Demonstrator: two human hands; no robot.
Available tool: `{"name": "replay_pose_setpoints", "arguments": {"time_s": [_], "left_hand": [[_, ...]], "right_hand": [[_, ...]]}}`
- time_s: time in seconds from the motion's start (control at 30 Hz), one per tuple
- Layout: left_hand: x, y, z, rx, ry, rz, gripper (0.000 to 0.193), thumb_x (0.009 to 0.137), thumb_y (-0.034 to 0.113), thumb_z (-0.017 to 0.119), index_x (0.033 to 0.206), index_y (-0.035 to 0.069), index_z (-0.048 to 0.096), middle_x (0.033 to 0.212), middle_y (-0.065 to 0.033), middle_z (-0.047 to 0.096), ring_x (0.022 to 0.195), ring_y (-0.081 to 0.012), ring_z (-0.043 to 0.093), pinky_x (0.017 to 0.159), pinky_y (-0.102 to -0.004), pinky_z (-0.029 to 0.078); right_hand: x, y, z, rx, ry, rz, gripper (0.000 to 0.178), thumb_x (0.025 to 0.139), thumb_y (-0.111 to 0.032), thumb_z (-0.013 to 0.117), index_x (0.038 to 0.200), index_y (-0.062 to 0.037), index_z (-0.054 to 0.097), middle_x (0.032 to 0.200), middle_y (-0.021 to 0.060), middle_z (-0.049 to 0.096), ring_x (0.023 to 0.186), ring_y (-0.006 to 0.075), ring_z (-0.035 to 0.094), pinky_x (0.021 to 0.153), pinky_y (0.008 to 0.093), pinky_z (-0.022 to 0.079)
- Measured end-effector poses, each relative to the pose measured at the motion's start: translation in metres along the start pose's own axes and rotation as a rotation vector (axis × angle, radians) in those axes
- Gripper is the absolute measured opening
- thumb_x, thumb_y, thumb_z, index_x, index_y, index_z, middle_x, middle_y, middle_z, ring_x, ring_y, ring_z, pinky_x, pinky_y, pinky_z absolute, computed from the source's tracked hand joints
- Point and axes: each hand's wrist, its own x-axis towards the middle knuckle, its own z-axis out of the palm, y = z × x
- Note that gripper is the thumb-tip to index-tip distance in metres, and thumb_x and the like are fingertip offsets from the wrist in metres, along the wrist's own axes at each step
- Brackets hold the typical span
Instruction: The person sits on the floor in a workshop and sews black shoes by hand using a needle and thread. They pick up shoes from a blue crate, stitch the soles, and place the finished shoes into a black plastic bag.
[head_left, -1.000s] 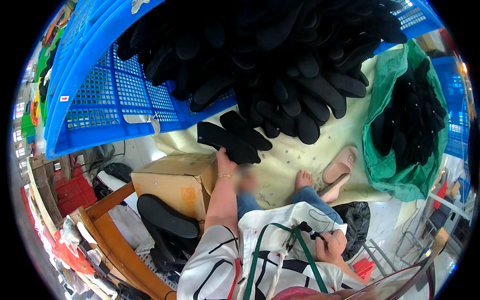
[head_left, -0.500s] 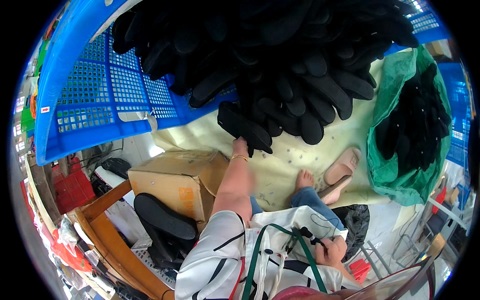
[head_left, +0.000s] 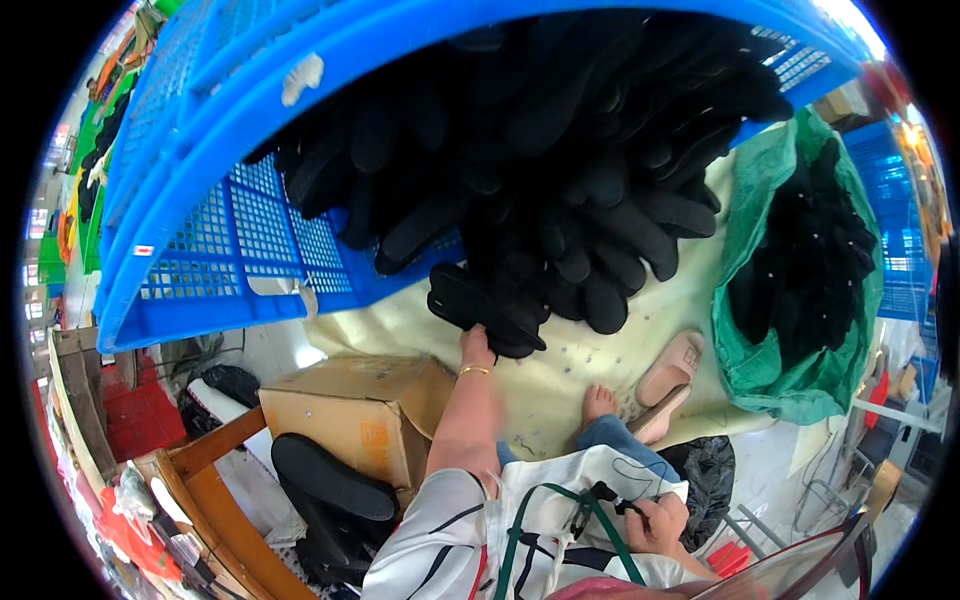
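Black sole (head_left: 480,312) in left hand (head_left: 476,348) overhangs crate (head_left: 230,300) edge.

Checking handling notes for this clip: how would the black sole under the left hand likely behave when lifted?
The black sole looks flat and thin, so probably light and somewhat bendy. Its matte surface suggests little slipping in the left hand. Lying against the heap of soles, it may drag neighbours along.

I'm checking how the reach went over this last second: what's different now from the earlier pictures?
The left hand has stretched farther forward, past the cardboard box, and now grips a black sole at the foot of the pile spilling from the blue crate; the view has tipped forward with it. The right hand stayed at the lap on a small black piece. Green bag and pink slippers are unchanged.
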Motion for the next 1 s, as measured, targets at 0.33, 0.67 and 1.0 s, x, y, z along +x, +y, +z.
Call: {"name": "replay_pose_setpoints", "arguments": {"time_s": [0.33,0.67,1.0], "left_hand": [[-0.177,0.116,0.017,-0.328,-0.436,-0.001,0.045,0.100,0.029,0.051,0.136,0.003,0.049,0.128,-0.0100,0.060,0.116,-0.0265,0.058,0.102,-0.0417,0.047],[-0.385,0.185,-0.122,-0.124,-0.240,0.597,0.042,0.099,0.017,0.053,0.136,-0.001,0.045,0.125,-0.0107,0.060,0.109,-0.0205,0.060,0.091,-0.0337,0.050],[-0.505,0.166,-0.248,0.634,0.671,1.020,0.071,0.079,0.007,0.073,0.135,-0.012,0.033,0.125,-0.0284,0.056,0.115,-0.0363,0.058,0.097,-0.0374,0.046]], "right_hand": [[-0.009,-0.006,-0.013,0.098,0.127,-0.034,0.019,0.067,-0.005,0.077,0.081,-0.0065,0.065,0.061,0.0073,0.052,0.054,0.0262,0.051,0.049,0.0387,0.039],[-0.055,0.003,0.006,0.086,0.182,-0.107,0.009,0.082,-0.007,0.069,0.085,-0.0019,0.062,0.072,0.0107,0.057,0.065,0.0282,0.053,0.059,0.0385,0.043],[-0.064,0.004,0.001,0.094,0.219,-0.220,0.012,0.085,-0.011,0.068,0.089,-0.0006,0.063,0.076,0.0135,0.060,0.073,0.0320,0.056,0.067,0.0408,0.045]]}}
